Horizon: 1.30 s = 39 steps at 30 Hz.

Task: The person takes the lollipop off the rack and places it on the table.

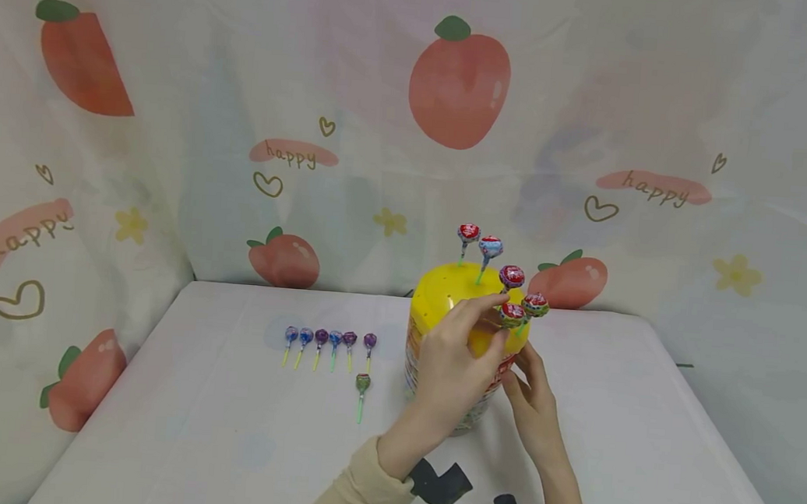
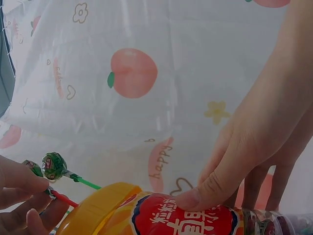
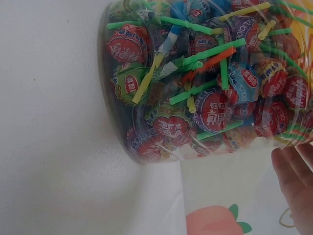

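A clear plastic jar (image 3: 166, 154) with a yellow lid (image 1: 436, 285) stands upright, full of wrapped lollipops. Several lollipops (image 1: 491, 246) stick up from the lid. My left hand (image 1: 455, 357) reaches over the lid and pinches a red-and-green lollipop (image 1: 512, 315) near its right edge. In the left wrist view, a red stick shows below those fingers, beside another green-wrapped lollipop (image 2: 54, 165). My right hand (image 1: 536, 410) rests against the jar's right side with extended fingers. Its thumb presses the red label (image 2: 159, 213).
Left of the jar, a row of purple and blue lollipops (image 1: 321, 338) lies on the white table (image 1: 221, 442). A single green lollipop (image 1: 362, 382) lies in front of the row. A fruit-patterned cloth (image 1: 387, 87) hangs behind. Black straps (image 1: 441, 485) show near both wrists.
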Motion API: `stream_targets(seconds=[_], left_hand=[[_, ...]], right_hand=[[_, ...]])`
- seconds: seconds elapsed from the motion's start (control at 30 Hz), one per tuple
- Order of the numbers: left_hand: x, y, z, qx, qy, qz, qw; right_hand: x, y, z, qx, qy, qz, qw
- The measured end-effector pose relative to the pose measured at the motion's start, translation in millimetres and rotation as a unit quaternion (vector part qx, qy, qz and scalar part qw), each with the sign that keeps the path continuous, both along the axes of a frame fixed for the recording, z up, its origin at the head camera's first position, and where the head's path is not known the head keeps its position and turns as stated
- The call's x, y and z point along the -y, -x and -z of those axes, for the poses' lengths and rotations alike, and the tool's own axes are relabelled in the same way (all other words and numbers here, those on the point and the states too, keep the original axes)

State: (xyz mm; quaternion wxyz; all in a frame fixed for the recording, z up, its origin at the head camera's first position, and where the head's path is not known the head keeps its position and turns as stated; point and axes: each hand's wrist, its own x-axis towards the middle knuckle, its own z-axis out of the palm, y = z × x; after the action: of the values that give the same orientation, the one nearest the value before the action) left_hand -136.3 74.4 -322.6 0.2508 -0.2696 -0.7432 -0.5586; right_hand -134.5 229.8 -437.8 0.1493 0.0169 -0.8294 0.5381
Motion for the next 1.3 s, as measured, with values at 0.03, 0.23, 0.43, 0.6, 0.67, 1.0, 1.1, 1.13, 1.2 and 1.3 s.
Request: stream_targets(seconds=[0.03, 0.23, 0.43, 0.6, 0.67, 1.0, 1.1, 1.13, 1.2, 1.3], left_hand=[[-0.2, 0.1, -0.2, 0.0, 0.0, 0.0, 1.0], [-1.1, 0.4, -1.2, -0.007, -0.007, 0.003, 0.9999], [-2.6, 1.4, -2.3, -0.021, -0.019, 0.004, 0.9996], [-1.2, 0.0, -4.6, -0.033, -0.03, 0.008, 0.999], [0.3, -1.7, -5.8, -0.033, -0.031, 0.012, 0.9989], [15.0, -13.1, -3.1, -0.008, -0.053, 0.02, 0.9984], [21.7, -15.4, 1.2, 0.001, -0.057, 0.022, 0.9981], [24.0, -16.1, 2.9, 0.004, -0.057, 0.022, 0.9981], [28.7, -17.2, 6.4, 0.01, -0.055, 0.016, 0.9983], [35.8, -18.7, 11.2, 0.015, -0.052, 0.003, 0.9985]], right_hand=[[0.1, 0.0, -0.1, -0.002, 0.005, -0.003, 1.0], [0.1, -0.3, -0.1, -0.008, 0.016, -0.013, 1.0], [0.2, -0.8, 0.0, -0.009, 0.014, -0.013, 1.0], [0.3, -1.2, -0.1, -0.002, 0.005, -0.007, 1.0], [0.4, -1.6, -0.3, 0.001, -0.002, -0.003, 1.0], [1.8, -2.3, -1.8, -0.005, 0.001, -0.004, 1.0], [2.0, -2.3, -1.3, -0.009, 0.006, -0.003, 1.0], [2.0, -2.3, -1.3, -0.009, 0.005, -0.003, 1.0], [2.1, -2.5, -1.2, -0.01, 0.004, -0.003, 1.0], [2.1, -2.7, -1.3, -0.008, -0.003, -0.001, 1.0]])
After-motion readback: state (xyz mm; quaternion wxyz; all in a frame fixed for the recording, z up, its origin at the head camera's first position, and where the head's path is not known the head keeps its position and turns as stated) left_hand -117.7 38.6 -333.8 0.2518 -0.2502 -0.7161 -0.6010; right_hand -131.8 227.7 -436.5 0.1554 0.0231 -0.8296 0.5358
